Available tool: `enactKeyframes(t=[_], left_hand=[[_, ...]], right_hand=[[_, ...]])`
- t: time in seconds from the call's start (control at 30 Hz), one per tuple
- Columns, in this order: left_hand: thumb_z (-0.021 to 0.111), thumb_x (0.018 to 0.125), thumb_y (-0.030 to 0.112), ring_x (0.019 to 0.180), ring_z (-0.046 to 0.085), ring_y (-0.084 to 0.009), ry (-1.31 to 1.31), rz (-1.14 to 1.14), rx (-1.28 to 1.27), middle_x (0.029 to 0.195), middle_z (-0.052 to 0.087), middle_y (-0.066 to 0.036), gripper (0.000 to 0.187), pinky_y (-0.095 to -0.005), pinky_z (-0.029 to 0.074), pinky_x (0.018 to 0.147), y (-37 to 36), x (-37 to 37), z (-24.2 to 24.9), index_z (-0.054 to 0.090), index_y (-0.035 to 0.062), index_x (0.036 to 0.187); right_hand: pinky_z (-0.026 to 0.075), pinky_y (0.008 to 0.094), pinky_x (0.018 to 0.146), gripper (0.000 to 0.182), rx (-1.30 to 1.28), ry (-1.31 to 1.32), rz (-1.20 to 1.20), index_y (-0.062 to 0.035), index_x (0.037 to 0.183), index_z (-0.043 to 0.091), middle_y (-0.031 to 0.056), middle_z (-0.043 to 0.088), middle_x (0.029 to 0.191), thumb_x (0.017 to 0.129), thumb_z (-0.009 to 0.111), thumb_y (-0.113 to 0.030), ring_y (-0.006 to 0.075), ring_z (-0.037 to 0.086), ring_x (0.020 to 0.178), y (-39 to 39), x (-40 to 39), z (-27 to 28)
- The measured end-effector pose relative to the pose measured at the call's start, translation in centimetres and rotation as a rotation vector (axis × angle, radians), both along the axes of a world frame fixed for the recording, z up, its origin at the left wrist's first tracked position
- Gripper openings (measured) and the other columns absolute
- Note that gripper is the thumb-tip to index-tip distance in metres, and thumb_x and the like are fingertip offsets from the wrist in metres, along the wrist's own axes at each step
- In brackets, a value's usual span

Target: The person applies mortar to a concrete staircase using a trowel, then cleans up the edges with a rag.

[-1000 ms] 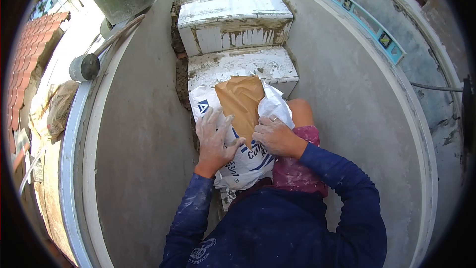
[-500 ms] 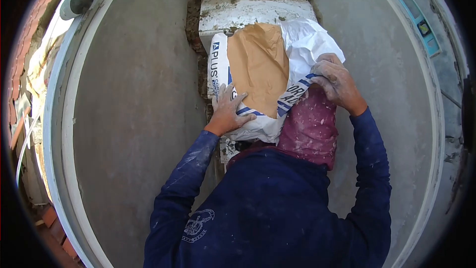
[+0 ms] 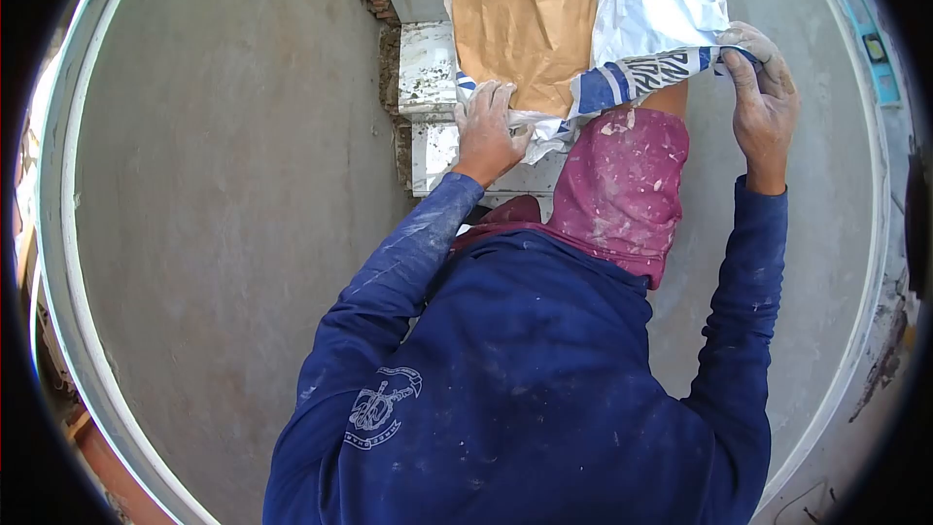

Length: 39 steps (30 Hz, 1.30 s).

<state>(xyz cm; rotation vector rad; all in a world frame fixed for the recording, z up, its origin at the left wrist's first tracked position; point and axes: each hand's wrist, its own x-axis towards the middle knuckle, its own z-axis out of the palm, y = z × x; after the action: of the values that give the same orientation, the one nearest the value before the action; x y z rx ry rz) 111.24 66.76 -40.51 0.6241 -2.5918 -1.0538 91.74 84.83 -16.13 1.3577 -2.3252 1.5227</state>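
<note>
A torn paper bag, its brown inner layer (image 3: 525, 24) exposed, lies across the white steps in front of me. Its white outer layer (image 3: 661, 0) is peeled open to the right. My left hand (image 3: 491, 134) grips the bag's near left edge, fingers bent over the paper. My right hand (image 3: 763, 97) is closed on the far end of a blue-and-white printed paper strip (image 3: 646, 76). That strip stretches out taut to the right, above my raised knee in paint-flecked maroon trousers (image 3: 622, 185). The bag's contents are hidden, and its top runs out of view.
White, dirt-spotted steps (image 3: 428, 63) show left of the bag, with rough broken masonry (image 3: 389, 68) along their side. Smooth grey wall surfaces (image 3: 233, 185) flank me. A light blue spirit level (image 3: 875, 39) is at the upper right.
My right hand has moved right, pulling the printed strip out longer and straighter. My left hand has shifted to the bag's near edge. The bag appears higher in view as the camera tilted.
</note>
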Motion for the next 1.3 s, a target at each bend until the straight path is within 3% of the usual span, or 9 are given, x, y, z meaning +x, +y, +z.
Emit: enactKeyframes(t=[0.1,0.23,0.37,0.5,0.6,0.87,1.03,1.17,1.3], left_hand=[[0.079,0.069,0.047,0.131,0.037,-0.0404,0.092,-0.006,0.066,0.135,0.042,-0.027,0.09,-0.0473,0.026,0.111,-0.7,-0.1,1.8,0.04,0.0008,0.136],[0.081,0.062,0.059,0.138,0.023,-0.0452,-0.251,0.112,0.03,0.145,0.023,-0.034,0.121,-0.0633,0.018,0.11,4.1,-2.5,7.6,0.017,0.0077,0.151],[0.08,0.065,0.049,0.139,0.022,-0.043,-0.161,0.188,0.059,0.149,0.021,-0.027,0.116,-0.0675,0.016,0.107,2.6,-4.4,3.3,0.013,0.0112,0.152],[0.07,0.079,0.017,0.122,0.048,-0.039,0.221,0.163,0.144,0.128,0.051,-0.026,0.068,-0.0456,0.038,0.103,-2.9,-1.4,-2.0,0.041,0.0045,0.14],[0.058,0.081,0.006,0.099,0.06,-0.0408,0.233,0.219,0.282,0.104,0.064,-0.023,0.033,-0.0432,0.048,0.087,-5.3,1.7,-1.8,0.06,-0.0017,0.113],[0.05,0.081,0.003,0.088,0.063,-0.0412,0.279,0.396,0.31,0.092,0.065,-0.022,0.022,-0.0397,0.049,0.077,-7.3,6.8,-1.3,0.063,-0.0002,0.098],[0.052,0.08,0.003,0.093,0.061,-0.0411,0.205,0.44,0.169,0.097,0.065,-0.021,0.023,-0.0422,0.049,0.08,-7.9,13.4,-4.8,0.063,0.0015,0.1],[0.054,0.08,0.003,0.096,0.061,-0.0409,0.18,0.489,0.177,0.099,0.065,-0.02,0.024,-0.0439,0.049,0.082,-6.8,18.3,-6.1,0.064,0.0023,0.102],[0.055,0.08,0.002,0.098,0.06,-0.0403,0.12,0.453,0.143,0.101,0.065,-0.019,0.025,-0.044,0.049,0.083,-5.8,19.0,-4.5,0.064,0.0039,0.103]], right_hand=[[0.05,0.0278,0.085,0.019,0.011,0.012,-0.026,-0.0025,0.107,0.065,0.0071,0.067,0.105,0.093,0.065,-0.015,0.0144,0.062,0.095,-0.7,-0.1,-0.3],[0.051,0.0286,0.084,0.019,-0.033,0.088,-0.017,-0.0036,0.107,0.066,0.007,0.068,0.103,0.092,0.066,-0.014,0.0149,0.063,0.095,-2.8,1.7,-0.1],[0.052,0.0272,0.08,0.017,-0.085,0.209,-0.099,-0.0037,0.105,0.066,0.0064,0.069,0.099,0.092,0.067,-0.014,0.0141,0.064,0.092,-3.4,0.9,1.2],[0.051,0.0234,0.073,0.016,-0.343,-0.073,-0.369,-0.0017,0.099,0.065,0.0071,0.069,0.093,0.092,0.067,-0.015,0.012,0.064,0.082,-1.9,-4.7,3.4],[0.051,0.0225,0.069,0.017,-0.464,-0.123,-0.368,0.0009,0.096,0.063,0.0088,0.068,0.09,0.092,0.067,-0.015,0.0114,0.064,0.077,-2.1,-10.2,2.9],[0.056,0.03,0.071,0.017,-0.699,-0.226,-0.455,0.0092,0.103,0.057,0.0141,0.064,0.097,0.089,0.062,0.0,0.0171,0.065,0.078,-7.0,-19.9,6.8],[0.054,0.0334,0.077,0.032,-0.714,-0.057,-0.406,0.008,0.115,0.057,0.0124,0.066,0.107,0.087,0.064,-0.007,0.0218,0.066,0.091,-0.4,-38.0,14.7],[0.049,0.0444,0.048,0.014,-0.625,0.566,-0.285,0.003,0.079,0.053,0.0136,0.059,0.069,0.082,0.065,-0.004,0.0234,0.055,0.058,-4.4,-31.6,22.9],[0.051,0.035,0.074,0.032,-0.075,1.009,-0.606,-0.0023,0.1,0.065,0.0162,0.068,0.092,0.086,0.064,-0.031,0.0284,0.065,0.084,-4.4,-26.8,20.8]])
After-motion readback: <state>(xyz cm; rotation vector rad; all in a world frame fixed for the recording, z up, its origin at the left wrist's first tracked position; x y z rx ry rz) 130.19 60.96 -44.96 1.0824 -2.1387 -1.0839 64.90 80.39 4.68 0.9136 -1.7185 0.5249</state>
